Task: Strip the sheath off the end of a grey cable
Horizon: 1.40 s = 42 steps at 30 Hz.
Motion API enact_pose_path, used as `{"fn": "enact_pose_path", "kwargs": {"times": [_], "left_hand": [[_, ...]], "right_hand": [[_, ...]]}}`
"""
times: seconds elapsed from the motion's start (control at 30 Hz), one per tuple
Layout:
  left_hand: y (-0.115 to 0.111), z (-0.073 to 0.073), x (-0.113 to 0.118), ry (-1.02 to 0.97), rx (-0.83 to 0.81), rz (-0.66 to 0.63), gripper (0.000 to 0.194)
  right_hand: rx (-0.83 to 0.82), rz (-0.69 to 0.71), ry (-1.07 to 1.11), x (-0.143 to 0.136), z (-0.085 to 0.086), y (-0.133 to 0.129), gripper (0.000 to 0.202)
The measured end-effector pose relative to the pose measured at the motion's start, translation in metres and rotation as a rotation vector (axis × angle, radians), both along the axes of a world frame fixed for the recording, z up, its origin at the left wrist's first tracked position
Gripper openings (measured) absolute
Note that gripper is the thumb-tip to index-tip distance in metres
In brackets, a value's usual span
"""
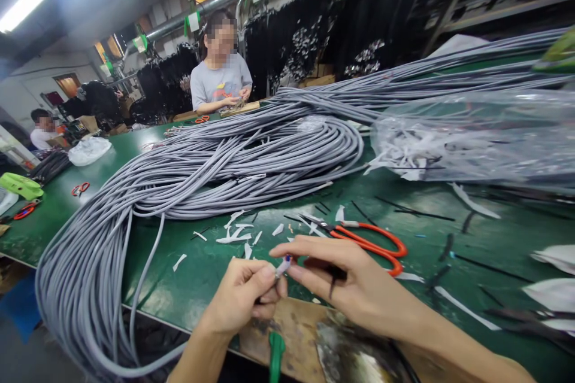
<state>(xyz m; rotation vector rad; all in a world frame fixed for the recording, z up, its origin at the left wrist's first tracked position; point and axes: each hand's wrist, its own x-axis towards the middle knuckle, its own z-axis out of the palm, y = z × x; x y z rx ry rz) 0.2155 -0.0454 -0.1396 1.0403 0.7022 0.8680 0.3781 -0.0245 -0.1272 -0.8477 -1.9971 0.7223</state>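
Observation:
My left hand [245,293] pinches a short pale cable end [282,267] between thumb and fingers, low in the middle of the view. A small blue bit shows at its tip. My right hand [345,275] meets it from the right, with its thumb and index finger around the blue tip. Just behind the right hand lie scissors with orange handles [377,238] on the green table. A large bundle of grey cables [188,173] curves across the table and hangs over its near edge at the left.
White scraps [233,236] and black strips lie on the green table [179,293]. A clear plastic bag [476,137] sits at the right, dark-handled tools [534,320] below it. Across the table is a person [222,75]; another is far left. A brown board [287,335] lies at the near edge.

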Motion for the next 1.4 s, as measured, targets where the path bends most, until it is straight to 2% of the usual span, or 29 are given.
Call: {"fn": "enact_pose_path", "kwargs": {"times": [0.1,0.23,0.33,0.47,0.63,0.83,0.93,1.0,1.07,1.13,1.2,1.27,1.4], "left_hand": [[0.000,-0.002,-0.002,0.008,-0.031,-0.049,0.049],[0.000,-0.003,-0.003,-0.009,-0.055,-0.052,0.049],[0.000,-0.003,-0.003,-0.019,-0.051,-0.061,0.048],[0.000,-0.002,-0.003,-0.030,-0.067,-0.090,0.049],[0.000,-0.003,-0.003,-0.043,-0.071,-0.095,0.048],[-0.003,-0.007,0.000,0.036,0.064,0.008,0.048],[-0.007,-0.010,0.003,0.159,0.165,0.137,0.048],[-0.010,-0.011,0.005,0.315,0.292,0.273,0.046],[-0.012,-0.011,0.008,0.529,0.484,0.438,0.037],[-0.012,-0.010,0.010,0.745,0.673,0.563,0.031],[-0.012,-0.011,0.012,0.913,0.789,0.583,0.029],[-0.011,-0.013,0.014,1.040,0.844,0.545,0.029],[-0.011,-0.022,0.014,1.199,0.961,0.526,0.025]], "right_hand": [[0.044,0.024,0.010,0.001,0.000,0.002,0.024],[0.074,0.046,0.002,0.001,0.002,0.001,0.026],[0.091,0.001,0.001,0.001,0.001,-0.001,0.024],[0.026,-0.062,0.015,0.002,-0.003,0.000,0.023],[0.018,0.008,0.020,0.001,-0.001,0.000,0.021],[-0.114,-0.027,0.051,-0.001,0.002,-0.002,0.017],[-0.250,0.003,0.053,-0.003,0.001,-0.003,0.020],[-0.293,0.009,0.051,-0.005,0.000,-0.004,0.022],[-0.260,-0.015,0.047,-0.007,-0.002,-0.006,0.023],[-0.161,-0.070,0.036,-0.009,-0.004,-0.008,0.024],[-0.023,-0.124,0.005,-0.011,-0.007,-0.010,0.023],[0.113,-0.169,-0.043,-0.013,-0.012,-0.011,0.023],[0.290,-0.203,-0.126,-0.015,-0.020,-0.009,0.022]]}}
